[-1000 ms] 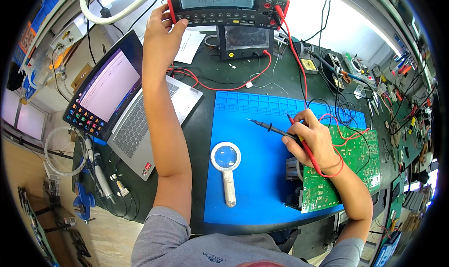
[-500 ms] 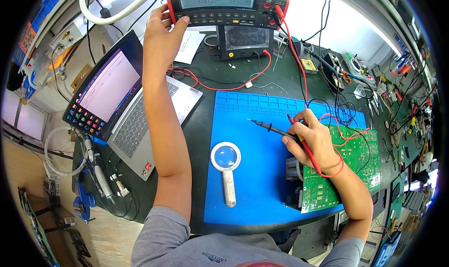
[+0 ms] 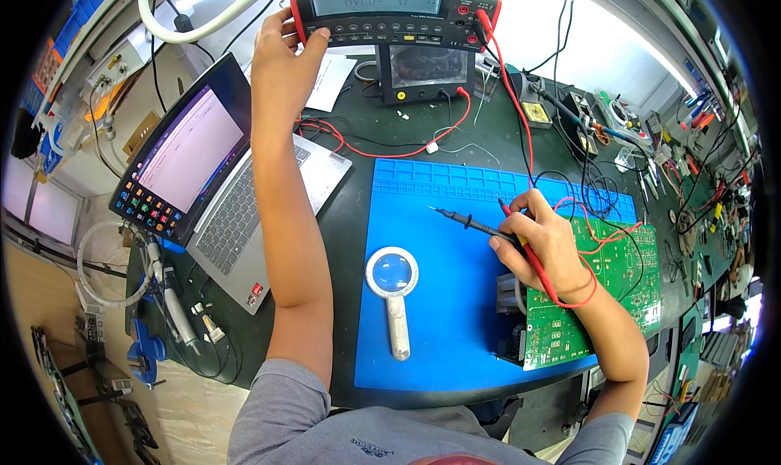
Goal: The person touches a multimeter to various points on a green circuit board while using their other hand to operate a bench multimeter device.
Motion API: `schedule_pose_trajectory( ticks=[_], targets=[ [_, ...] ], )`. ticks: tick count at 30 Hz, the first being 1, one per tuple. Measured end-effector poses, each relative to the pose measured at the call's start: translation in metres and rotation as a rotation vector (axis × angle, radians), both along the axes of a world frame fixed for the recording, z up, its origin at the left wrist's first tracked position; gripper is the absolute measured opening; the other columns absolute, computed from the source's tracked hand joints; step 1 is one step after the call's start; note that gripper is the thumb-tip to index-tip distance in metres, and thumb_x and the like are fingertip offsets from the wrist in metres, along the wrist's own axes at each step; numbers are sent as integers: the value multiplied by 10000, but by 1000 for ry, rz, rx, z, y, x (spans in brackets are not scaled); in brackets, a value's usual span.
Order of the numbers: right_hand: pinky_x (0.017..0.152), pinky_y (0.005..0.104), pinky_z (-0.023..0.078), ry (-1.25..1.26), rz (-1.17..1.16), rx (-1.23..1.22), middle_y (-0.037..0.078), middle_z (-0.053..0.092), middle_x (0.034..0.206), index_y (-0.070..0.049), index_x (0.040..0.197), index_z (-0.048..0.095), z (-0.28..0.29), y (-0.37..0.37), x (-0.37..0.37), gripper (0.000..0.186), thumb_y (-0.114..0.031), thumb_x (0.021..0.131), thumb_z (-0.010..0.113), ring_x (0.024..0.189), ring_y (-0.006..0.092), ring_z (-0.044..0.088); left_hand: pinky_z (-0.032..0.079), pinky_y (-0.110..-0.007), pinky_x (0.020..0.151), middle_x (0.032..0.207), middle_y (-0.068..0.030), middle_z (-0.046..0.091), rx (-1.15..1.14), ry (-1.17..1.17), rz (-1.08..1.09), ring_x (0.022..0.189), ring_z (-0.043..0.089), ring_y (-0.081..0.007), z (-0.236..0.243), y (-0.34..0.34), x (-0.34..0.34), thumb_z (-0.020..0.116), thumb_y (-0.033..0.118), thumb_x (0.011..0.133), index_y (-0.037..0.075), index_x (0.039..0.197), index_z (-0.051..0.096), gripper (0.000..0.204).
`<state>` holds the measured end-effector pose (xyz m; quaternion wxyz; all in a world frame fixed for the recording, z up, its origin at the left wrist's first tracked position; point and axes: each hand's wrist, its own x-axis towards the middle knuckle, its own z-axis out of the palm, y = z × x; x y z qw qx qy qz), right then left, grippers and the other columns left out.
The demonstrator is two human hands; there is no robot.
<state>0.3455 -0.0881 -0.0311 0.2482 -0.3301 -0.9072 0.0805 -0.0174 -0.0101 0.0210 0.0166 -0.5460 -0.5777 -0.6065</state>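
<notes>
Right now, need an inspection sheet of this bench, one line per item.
Surface: blue mat on dark bench.
Things: meter, display on; red probe; black probe; green board at mat's right side.
Clutter: magnifier on mat; open laptop, left.
Hands: left hand on meter's left end; right hand holds both probes.
Cables: red lead runs from meter; black leads looped behind board.
Surroundings: screened unit below meter; blue clamp, lower left.

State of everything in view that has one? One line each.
Bench meter: on, display showing characters
Left hand: gripping meter's left end
Right hand: closed on black probe, red probe
Circuit board: neither probe tip on it
Smaller instrument: screen looks dark
Laptop: open, screen lit
Magnifier: lying on blue mat
</notes>
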Motion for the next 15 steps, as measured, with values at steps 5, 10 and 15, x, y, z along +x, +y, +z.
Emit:
schedule_pose_trajectory(
  ticks=[5,10,15],
  targets=[
    [556,369,483,-1,2,-4,127,583,948,-60,834,651,0,0,0,201,-191,745,776,642,275,610,527,-318,868,1114,-237,674,-4,7,15,1038,670,-245,0,-1,-1,726,218,855,-83,1331,482,613],
    [553,368,484,-1,2,8,127,586,943,-62,830,650,0,0,0,201,-194,746,776,643,275,612,523,-353,892,1231,-188,605,-38,-37,35,1073,648,-268,2,-2,4,714,225,835,-34,1311,527,573],
    [552,368,485,-4,-3,13,127,587,938,-63,828,649,1,0,-1,198,-190,745,777,643,272,612,525,-353,895,1222,-190,608,-10,-47,33,1069,650,-267,1,0,6,717,225,829,-38,1313,524,583]
  ],
)
